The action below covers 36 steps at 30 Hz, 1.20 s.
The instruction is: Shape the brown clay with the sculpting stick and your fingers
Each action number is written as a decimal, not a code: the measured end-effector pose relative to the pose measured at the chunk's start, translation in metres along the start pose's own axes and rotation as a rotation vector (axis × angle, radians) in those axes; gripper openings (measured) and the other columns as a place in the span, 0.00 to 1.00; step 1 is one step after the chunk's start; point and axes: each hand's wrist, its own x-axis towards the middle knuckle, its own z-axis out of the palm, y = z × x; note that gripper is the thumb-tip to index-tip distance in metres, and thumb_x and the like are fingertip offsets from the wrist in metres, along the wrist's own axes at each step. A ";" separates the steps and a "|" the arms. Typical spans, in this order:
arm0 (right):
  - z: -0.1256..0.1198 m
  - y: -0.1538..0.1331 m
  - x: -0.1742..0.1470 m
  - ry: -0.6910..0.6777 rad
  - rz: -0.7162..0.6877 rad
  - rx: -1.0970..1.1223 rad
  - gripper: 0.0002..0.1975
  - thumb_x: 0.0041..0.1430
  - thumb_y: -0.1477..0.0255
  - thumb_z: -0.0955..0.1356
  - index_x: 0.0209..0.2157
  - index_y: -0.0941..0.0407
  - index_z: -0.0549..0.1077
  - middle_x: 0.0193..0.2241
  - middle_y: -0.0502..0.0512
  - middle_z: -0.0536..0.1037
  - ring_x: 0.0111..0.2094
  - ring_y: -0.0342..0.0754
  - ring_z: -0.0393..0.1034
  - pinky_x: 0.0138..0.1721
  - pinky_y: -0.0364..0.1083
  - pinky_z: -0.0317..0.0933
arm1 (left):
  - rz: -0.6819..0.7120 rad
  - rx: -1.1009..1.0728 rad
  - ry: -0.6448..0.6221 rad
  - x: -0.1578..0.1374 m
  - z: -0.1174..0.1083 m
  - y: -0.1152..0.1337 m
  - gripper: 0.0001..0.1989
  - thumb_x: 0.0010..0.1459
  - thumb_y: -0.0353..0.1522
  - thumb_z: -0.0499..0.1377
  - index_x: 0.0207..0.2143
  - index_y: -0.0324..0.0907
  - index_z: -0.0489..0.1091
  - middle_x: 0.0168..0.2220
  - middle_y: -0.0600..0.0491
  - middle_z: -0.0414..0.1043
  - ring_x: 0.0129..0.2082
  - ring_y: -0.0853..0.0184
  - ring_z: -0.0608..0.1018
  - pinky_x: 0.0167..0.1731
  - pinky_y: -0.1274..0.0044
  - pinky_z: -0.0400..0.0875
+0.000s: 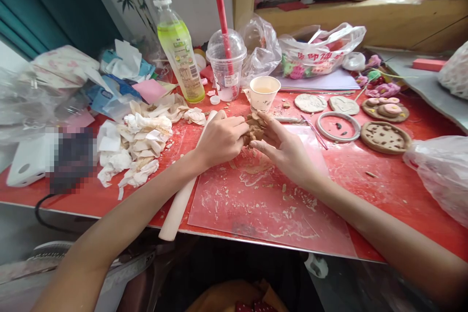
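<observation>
A lump of brown clay [255, 130] is held between my two hands above the clear plastic sheet [234, 209]. My left hand [224, 137] is closed round its left side, with the fingers bent. On the other side, my right hand [283, 146] grips it with curved fingers and a lowered thumb. Parts of the lump are hidden behind the fingers. Just behind the hands stands a paper cup [263, 93] with cloudy liquid in it. A pale wooden rolling pin [183, 195] lies slanted at the left edge of the sheet, partly beneath my left hand. Clay crumbs dot the sheet.
Crumpled tissues [137, 144] lie to the left. Behind stand a green drink bottle [181, 58] and a domed plastic cup [225, 63] with a red straw. At right are a ring [338, 140], a spotted clay disc [385, 137] and a plastic bag [442, 170].
</observation>
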 end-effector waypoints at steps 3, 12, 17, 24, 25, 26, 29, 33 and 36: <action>-0.001 0.004 0.002 0.009 0.001 -0.022 0.29 0.55 0.71 0.67 0.59 0.53 0.58 0.58 0.57 0.63 0.57 0.51 0.60 0.59 0.53 0.56 | 0.043 -0.039 0.021 0.000 -0.001 0.001 0.10 0.57 0.24 0.49 0.24 0.40 0.64 0.26 0.55 0.68 0.26 0.69 0.66 0.32 0.73 0.55; -0.010 0.000 0.005 0.125 0.039 0.070 0.16 0.59 0.65 0.64 0.48 0.54 0.67 0.47 0.55 0.74 0.48 0.48 0.69 0.51 0.51 0.64 | 0.004 -0.161 -0.065 0.002 0.004 0.003 0.22 0.58 0.50 0.49 0.33 0.40 0.66 0.30 0.54 0.70 0.30 0.69 0.70 0.34 0.74 0.55; -0.012 0.006 0.007 0.119 0.085 0.137 0.20 0.59 0.63 0.64 0.52 0.53 0.65 0.51 0.56 0.71 0.51 0.49 0.67 0.53 0.53 0.61 | -0.052 -0.100 -0.096 0.001 0.003 0.005 0.17 0.60 0.44 0.52 0.36 0.38 0.64 0.32 0.51 0.71 0.30 0.66 0.69 0.35 0.73 0.57; -0.010 0.000 0.007 -0.082 0.059 0.024 0.17 0.57 0.66 0.66 0.48 0.55 0.66 0.47 0.57 0.73 0.48 0.50 0.68 0.51 0.54 0.62 | -0.097 -0.067 -0.216 -0.004 0.008 -0.002 0.04 0.59 0.27 0.49 0.35 0.37 0.62 0.33 0.50 0.70 0.29 0.66 0.71 0.32 0.73 0.60; -0.009 -0.002 0.006 -0.075 0.050 -0.022 0.15 0.57 0.67 0.66 0.47 0.55 0.66 0.46 0.57 0.74 0.47 0.50 0.68 0.50 0.53 0.62 | -0.083 -0.083 -0.230 -0.004 0.008 -0.002 0.04 0.57 0.26 0.49 0.35 0.37 0.62 0.33 0.50 0.70 0.30 0.66 0.71 0.32 0.74 0.61; -0.009 -0.003 0.005 -0.061 0.044 -0.063 0.13 0.58 0.68 0.65 0.45 0.55 0.66 0.45 0.57 0.74 0.46 0.50 0.69 0.49 0.53 0.63 | -0.069 -0.098 -0.238 -0.004 0.008 -0.002 0.05 0.56 0.25 0.49 0.35 0.37 0.62 0.33 0.49 0.70 0.30 0.66 0.72 0.31 0.74 0.61; -0.008 -0.004 0.003 0.005 0.046 -0.123 0.10 0.60 0.68 0.64 0.42 0.57 0.68 0.40 0.57 0.76 0.41 0.49 0.70 0.44 0.52 0.65 | -0.059 -0.140 -0.223 -0.002 0.003 0.001 0.06 0.53 0.23 0.49 0.33 0.38 0.62 0.31 0.50 0.70 0.30 0.66 0.72 0.30 0.75 0.61; -0.009 -0.001 0.003 0.091 0.078 -0.076 0.13 0.62 0.64 0.61 0.40 0.59 0.71 0.38 0.59 0.76 0.38 0.49 0.71 0.42 0.52 0.67 | -0.062 -0.225 -0.160 0.000 -0.003 0.007 0.08 0.54 0.21 0.46 0.29 0.38 0.62 0.26 0.51 0.69 0.27 0.69 0.71 0.28 0.77 0.62; -0.011 0.003 0.005 0.145 0.118 0.009 0.16 0.61 0.61 0.62 0.40 0.58 0.72 0.36 0.58 0.76 0.37 0.49 0.72 0.40 0.52 0.68 | -0.072 -0.316 -0.068 0.001 -0.002 0.011 0.07 0.58 0.23 0.47 0.31 0.37 0.63 0.26 0.53 0.70 0.27 0.71 0.71 0.30 0.78 0.64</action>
